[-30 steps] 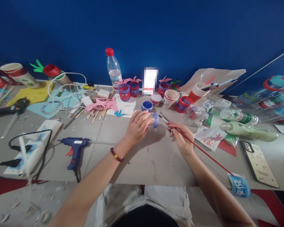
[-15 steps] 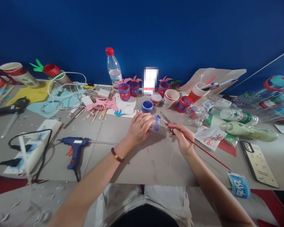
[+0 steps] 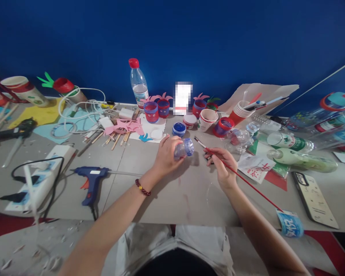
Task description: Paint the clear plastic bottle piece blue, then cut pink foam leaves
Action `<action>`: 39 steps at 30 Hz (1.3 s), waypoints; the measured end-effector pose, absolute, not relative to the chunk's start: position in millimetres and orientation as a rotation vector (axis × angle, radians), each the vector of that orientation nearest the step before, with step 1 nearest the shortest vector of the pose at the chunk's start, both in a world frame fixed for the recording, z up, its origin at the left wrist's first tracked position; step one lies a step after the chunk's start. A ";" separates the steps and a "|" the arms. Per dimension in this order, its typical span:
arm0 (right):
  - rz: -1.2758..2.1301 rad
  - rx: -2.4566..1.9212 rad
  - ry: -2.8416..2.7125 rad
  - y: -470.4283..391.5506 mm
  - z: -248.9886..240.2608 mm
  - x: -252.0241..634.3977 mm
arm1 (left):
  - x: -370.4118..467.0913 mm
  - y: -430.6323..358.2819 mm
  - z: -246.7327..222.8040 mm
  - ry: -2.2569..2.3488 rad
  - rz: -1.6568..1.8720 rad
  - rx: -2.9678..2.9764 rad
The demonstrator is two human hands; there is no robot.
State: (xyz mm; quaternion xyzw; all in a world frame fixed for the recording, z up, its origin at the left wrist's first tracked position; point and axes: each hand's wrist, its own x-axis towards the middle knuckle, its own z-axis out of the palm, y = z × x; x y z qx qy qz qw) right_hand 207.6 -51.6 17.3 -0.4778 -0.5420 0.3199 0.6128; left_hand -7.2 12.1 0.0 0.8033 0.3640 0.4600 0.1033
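My left hand (image 3: 166, 156) is wrapped round a small cut-off clear plastic bottle (image 3: 185, 148), held sideways above the table. Dabs of blue paint mark its right end. Between the fingers of my right hand (image 3: 223, 165) is a long red paintbrush (image 3: 253, 186), its tip pointing up and left, just right of the bottle and apart from it. Something dark shows under those fingers; I cannot make it out. Behind my left hand stands an open jar of blue paint (image 3: 178, 129). A white-lidded jar (image 3: 189, 122) sits beside it.
Painted cups (image 3: 151, 112) with pink paper tops line the wall beside a red-capped bottle (image 3: 138, 84). A blue glue gun (image 3: 93, 172) and power strip (image 3: 43, 178) lie left. Rightward are a paper cup (image 3: 208, 119), plastic bottles (image 3: 290, 142) and a phone (image 3: 314, 199).
The bottle has turned in my left hand, showing more of its clear side and blue-dabbed end. My right hand and the brush have shifted slightly; the brush's rear end sits lower.
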 end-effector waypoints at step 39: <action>0.168 -1.082 -1.257 64.4 112.9 245.8 | -7.9 8.8 7.2 0.641 0.939 0.739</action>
